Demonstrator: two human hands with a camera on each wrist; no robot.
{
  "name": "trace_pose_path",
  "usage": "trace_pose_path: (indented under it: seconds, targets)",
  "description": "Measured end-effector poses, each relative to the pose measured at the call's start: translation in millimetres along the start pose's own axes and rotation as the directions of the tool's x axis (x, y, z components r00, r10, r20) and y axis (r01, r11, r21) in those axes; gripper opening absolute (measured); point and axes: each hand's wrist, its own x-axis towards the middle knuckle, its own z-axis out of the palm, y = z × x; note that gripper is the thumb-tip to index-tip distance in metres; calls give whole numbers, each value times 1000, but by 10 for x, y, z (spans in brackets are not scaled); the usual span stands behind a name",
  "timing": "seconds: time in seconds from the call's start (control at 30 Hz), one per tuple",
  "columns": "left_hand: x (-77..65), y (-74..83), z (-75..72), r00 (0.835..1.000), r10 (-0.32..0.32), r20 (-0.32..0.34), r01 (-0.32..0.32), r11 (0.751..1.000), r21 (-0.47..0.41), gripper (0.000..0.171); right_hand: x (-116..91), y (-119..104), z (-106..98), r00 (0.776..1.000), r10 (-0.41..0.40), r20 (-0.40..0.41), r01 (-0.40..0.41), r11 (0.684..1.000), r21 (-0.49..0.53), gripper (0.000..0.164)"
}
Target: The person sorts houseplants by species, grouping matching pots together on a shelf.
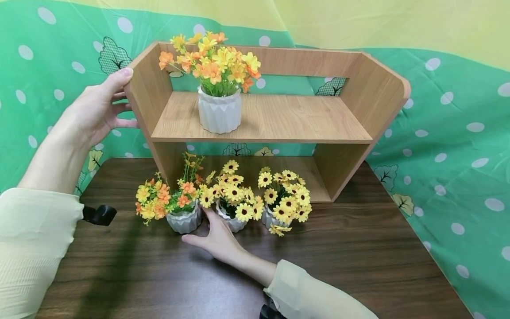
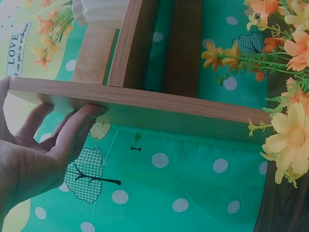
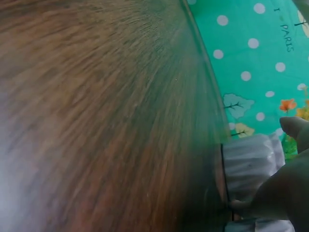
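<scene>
My left hand (image 1: 93, 106) holds the left side panel of a wooden two-tier shelf (image 1: 271, 117), thumb on its front edge; in the left wrist view its fingers (image 2: 79, 123) touch the outer face. My right hand (image 1: 221, 239) is spread beside the leftmost table pot, a white ribbed pot (image 1: 184, 220) of orange and yellow flowers (image 1: 159, 199). Its fingertips reach between that pot and the middle white pot (image 1: 235, 224) of yellow daisies (image 1: 233, 192). In the right wrist view the hand partly hides a white pot (image 3: 251, 162); contact is unclear.
A white pot (image 1: 220, 113) of orange and yellow flowers stands on the upper shelf, left of centre. Another pot of yellow daisies (image 1: 288, 199) stands at the right of the row. Beneath is a dark wooden table (image 1: 338, 257); behind hangs a green dotted cloth (image 1: 458, 133).
</scene>
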Motion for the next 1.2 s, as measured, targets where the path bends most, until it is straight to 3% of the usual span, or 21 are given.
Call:
trace_pose_path:
  seconds: [0.37,0.9,1.2]
  targets:
    - [32,0,29,1000,-8,20,8,1000,-4,60,228,43,191,996,-25,-90,34,995,92,62]
    - [21,-34,-24,1000,16,21,-16,1000,-10,58,385,24,353,988,-15,-151,33,993,118,57]
    - [8,-5,-12,1000,0,12,1,1000,-8,61,417,13,405,981,-14,-192,29,997,71,57]
